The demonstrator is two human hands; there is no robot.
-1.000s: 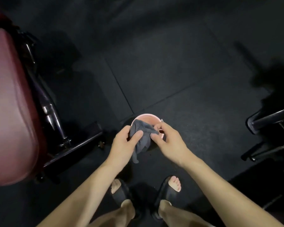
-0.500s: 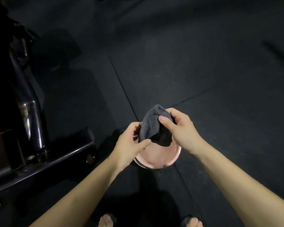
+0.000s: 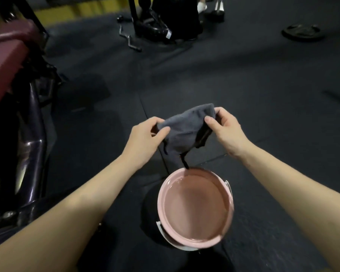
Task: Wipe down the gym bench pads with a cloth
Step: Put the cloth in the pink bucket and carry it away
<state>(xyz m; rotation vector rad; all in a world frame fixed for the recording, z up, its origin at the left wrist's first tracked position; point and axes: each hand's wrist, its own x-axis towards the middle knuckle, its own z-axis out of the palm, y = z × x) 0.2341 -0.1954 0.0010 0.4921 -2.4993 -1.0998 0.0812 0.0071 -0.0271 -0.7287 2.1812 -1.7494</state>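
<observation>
At frame centre, I note the left hand (image 3: 143, 138) and right hand (image 3: 227, 128) each pinching a corner of the grey cloth (image 3: 185, 132), spread above the pink bucket (image 3: 195, 209). The maroon bench pad (image 3: 4, 61) sits upper left.

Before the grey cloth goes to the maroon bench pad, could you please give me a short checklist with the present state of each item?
1. Grey cloth held by both hands, left hand and right hand: ok.
2. Cloth spread open for wiping: not ok, it hangs bunched.
3. Cloth wrung out: cannot tell.
4. Cloth's tip clear of the pink round bucket: cannot tell.
5. Maroon bench pad in view at left, nothing lying on its visible part: ok.
</observation>
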